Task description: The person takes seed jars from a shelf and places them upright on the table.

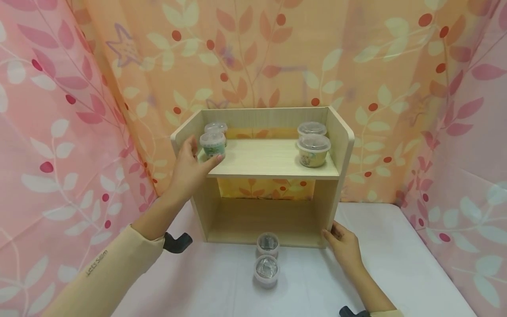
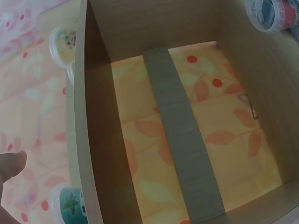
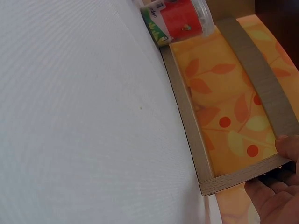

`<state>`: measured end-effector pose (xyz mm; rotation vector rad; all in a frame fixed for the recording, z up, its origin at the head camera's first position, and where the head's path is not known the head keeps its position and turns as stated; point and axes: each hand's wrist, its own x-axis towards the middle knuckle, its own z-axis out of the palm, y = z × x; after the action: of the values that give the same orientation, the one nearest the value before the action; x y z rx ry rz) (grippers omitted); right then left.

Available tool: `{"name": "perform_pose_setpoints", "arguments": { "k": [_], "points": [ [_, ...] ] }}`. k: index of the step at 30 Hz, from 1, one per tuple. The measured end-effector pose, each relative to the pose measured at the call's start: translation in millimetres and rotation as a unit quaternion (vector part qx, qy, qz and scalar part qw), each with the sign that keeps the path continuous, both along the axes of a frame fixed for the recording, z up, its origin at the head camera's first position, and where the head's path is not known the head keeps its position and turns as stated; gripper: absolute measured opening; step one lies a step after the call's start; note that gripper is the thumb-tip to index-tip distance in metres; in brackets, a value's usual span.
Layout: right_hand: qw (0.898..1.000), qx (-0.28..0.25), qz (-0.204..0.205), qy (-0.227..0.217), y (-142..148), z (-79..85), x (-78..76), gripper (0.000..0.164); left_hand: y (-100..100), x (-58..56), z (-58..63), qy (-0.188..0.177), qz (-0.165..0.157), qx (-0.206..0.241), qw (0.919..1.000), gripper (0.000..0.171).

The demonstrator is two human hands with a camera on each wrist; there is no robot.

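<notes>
On the upper shelf's left side, my left hand is spread beside a small clear-lidded tub with a green label, thumb in front and fingers to its left. The left wrist view shows a fingertip apart from the green tub. Another lidded tub stands just behind it. My right hand grips the front edge of the right side panel of the pale wooden shelf unit, low down. In the right wrist view the thumb lies on one face of the panel, fingers on the other.
Two yellowish lidded tubs stand one behind the other at the upper shelf's right. Two more tubs with clear lids sit on the white tabletop before the unit. Floral curtains hang behind and at both sides.
</notes>
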<state>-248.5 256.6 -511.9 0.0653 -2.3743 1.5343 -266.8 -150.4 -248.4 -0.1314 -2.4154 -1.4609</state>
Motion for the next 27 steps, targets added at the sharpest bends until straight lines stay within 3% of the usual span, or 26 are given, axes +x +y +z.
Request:
{"name": "perform_pose_setpoints", "arguments": {
  "k": [13, 19, 27],
  "points": [
    [1.000, -0.014, 0.004, -0.005, -1.4, 0.1, 0.5, 0.054, 4.7, -30.5, 0.0, -0.033, 0.016, 0.012, 0.9993, 0.107],
    [1.000, -0.004, -0.001, 0.000, 0.1, 0.7, 0.1, 0.053, 5.9, -42.0, -1.8, -0.033, 0.007, 0.030, 0.9990, 0.099],
    [1.000, -0.001, -0.001, -0.002, 0.3, 0.2, 0.1, 0.052, 4.7, -52.6, 0.1, -0.038, 0.023, 0.034, 0.9984, 0.086]
  ]
}}
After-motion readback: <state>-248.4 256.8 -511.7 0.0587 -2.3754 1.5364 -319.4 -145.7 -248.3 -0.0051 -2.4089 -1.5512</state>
